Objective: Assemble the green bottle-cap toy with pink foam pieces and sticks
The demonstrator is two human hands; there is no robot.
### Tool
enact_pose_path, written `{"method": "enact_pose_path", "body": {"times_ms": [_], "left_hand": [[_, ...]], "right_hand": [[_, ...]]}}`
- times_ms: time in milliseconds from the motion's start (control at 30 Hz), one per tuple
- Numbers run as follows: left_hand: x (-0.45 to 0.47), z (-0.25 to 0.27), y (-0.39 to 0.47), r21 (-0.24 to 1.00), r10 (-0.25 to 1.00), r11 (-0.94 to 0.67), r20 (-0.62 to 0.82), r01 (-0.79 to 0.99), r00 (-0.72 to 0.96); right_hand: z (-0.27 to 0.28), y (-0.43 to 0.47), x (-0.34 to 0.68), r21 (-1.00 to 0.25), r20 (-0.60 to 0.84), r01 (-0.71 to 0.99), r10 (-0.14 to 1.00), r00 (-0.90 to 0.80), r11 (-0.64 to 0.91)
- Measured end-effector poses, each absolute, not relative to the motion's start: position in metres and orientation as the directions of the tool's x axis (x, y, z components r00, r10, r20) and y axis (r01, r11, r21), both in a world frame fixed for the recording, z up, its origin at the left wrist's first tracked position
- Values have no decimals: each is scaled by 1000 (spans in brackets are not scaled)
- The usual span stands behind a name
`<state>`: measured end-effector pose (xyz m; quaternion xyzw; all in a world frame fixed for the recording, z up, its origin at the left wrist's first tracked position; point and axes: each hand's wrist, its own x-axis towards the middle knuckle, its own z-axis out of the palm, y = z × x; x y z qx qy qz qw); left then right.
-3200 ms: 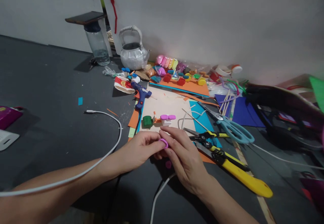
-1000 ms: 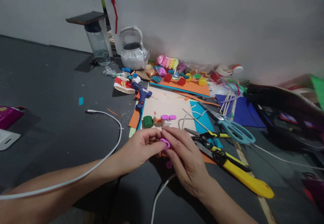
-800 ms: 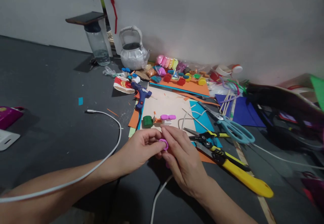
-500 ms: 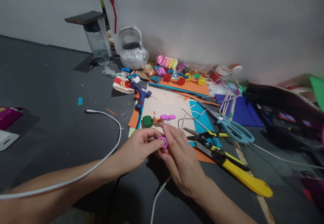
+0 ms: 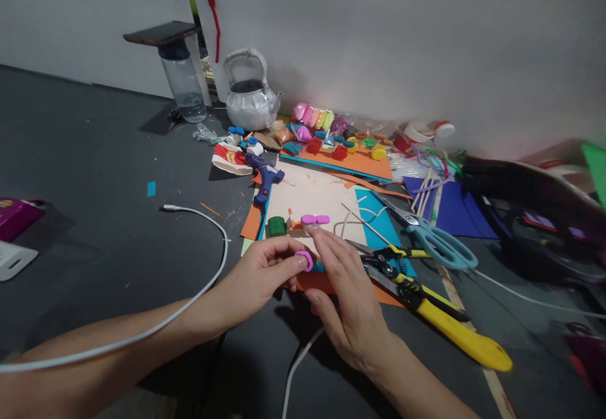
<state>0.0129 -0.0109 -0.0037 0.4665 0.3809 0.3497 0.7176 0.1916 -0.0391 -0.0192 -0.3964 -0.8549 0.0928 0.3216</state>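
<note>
Pink ring-like piece (image 5: 309, 260), held up at the near edge of the orange paper (image 5: 307, 282). The left hand (image 5: 271, 265) pinches it between thumb and fingers; the right hand (image 5: 351, 302), beside it, has its fingers well parted, with nothing visibly held. The piece is probably light, soft and easily dented; a gentle hold on its rim suits it.
</note>
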Motion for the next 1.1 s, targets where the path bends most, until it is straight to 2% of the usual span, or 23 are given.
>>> {"method": "enact_pose_path", "body": {"times_ms": [167, 400, 767, 967, 1100], "left_hand": [[14, -2, -12, 937, 856, 304, -189, -174, 481], [13, -4, -11, 905, 820, 379, -231, -195, 524], [9, -8, -10, 906, 806, 387, -242, -173, 540], [10, -9, -9, 878, 806, 431, -271, -209, 526], [13, -8, -8, 829, 803, 481, -286, -286, 523]], "right_hand": [[-16, -39, 191, -403, 519, 607, 717, -465, 685], [-17, -38, 194, -451, 498, 603, 746, -441, 658], [-16, -36, 195, -447, 503, 582, 729, -465, 679], [-15, -36, 196, -437, 504, 582, 722, -473, 686], [-15, -36, 195, -477, 504, 577, 744, -438, 663]]}}
